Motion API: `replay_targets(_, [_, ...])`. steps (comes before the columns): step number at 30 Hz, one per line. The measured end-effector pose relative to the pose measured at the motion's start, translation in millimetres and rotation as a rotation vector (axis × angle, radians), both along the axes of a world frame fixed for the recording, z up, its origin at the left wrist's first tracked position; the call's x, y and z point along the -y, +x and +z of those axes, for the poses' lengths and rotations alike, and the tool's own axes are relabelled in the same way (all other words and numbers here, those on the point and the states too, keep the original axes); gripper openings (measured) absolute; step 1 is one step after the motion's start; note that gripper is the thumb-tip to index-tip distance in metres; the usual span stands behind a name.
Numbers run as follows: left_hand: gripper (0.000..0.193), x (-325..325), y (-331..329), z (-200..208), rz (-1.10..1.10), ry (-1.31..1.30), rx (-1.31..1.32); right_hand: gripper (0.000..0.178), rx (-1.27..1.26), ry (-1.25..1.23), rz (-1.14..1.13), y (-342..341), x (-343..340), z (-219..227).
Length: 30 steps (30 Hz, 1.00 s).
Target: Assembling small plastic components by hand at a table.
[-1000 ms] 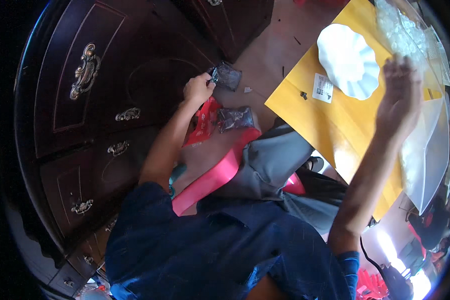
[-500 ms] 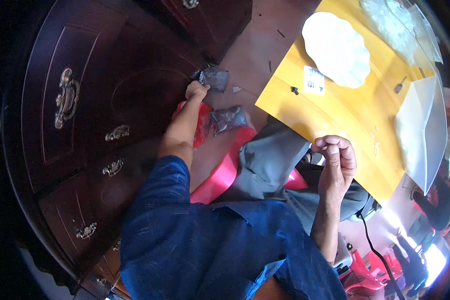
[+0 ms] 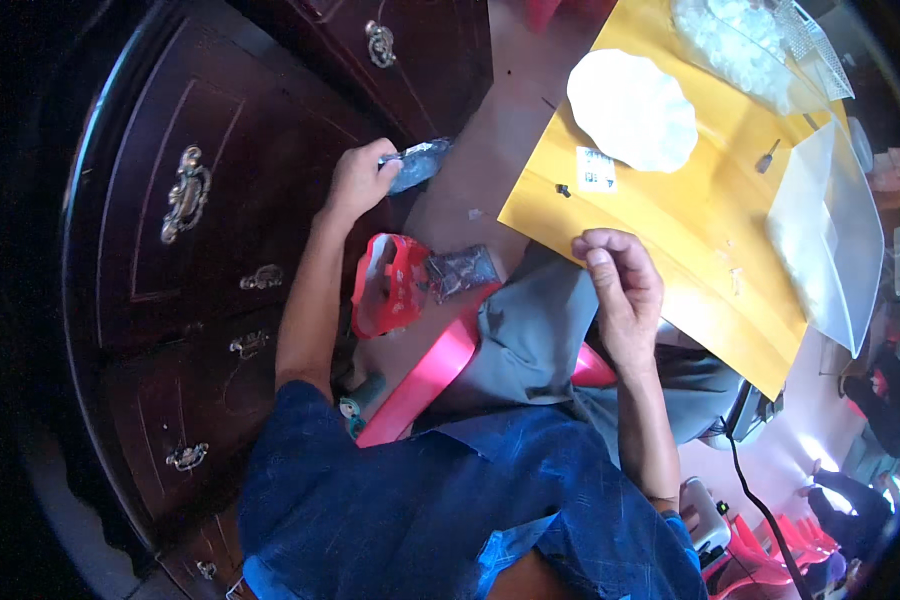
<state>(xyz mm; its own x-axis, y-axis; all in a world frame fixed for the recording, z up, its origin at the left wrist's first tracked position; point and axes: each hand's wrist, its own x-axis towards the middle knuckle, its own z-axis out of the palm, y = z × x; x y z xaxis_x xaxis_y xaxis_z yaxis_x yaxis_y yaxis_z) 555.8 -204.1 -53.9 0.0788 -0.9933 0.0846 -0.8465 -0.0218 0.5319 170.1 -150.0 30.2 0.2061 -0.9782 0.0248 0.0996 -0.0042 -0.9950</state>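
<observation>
Small clear plastic bag (image 3: 417, 163) of dark parts sits gripped in our left hand (image 3: 358, 181), held against the dark wooden cabinet (image 3: 170, 200). Our right hand (image 3: 618, 290) is well apart, fingers curled shut at the near edge of the yellow sheet (image 3: 670, 220); whether it pinches anything we cannot tell. Bare floor (image 3: 490, 130) lies open between them.

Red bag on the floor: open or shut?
Open: the red bag lies with its mouth gaping, a hollow showing inside its rim.
</observation>
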Motion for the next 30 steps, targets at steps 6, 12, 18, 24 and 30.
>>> replay_targets(6, [0.008,-36,-37,167,-0.166,-0.201,-0.277,0.044,-0.23,-0.291,0.048,25,5,25])
replay_targets(12, [0.006,-60,-92,255,-0.356,-0.277,-0.392,0.08,-0.265,-0.438,0.072,32,-1,54])
replay_targets(18, [0.018,-66,-122,266,-0.499,-0.261,-0.654,0.043,0.126,-0.021,0.343,12,-31,65])
replay_targets(24, [0.071,-73,-145,209,-0.367,-0.245,-0.966,0.039,0.371,-0.031,0.054,-12,-26,42])
replay_targets(30, [0.075,-110,-179,146,-0.373,0.14,-1.197,0.038,0.584,-0.025,-0.063,1,-26,44])
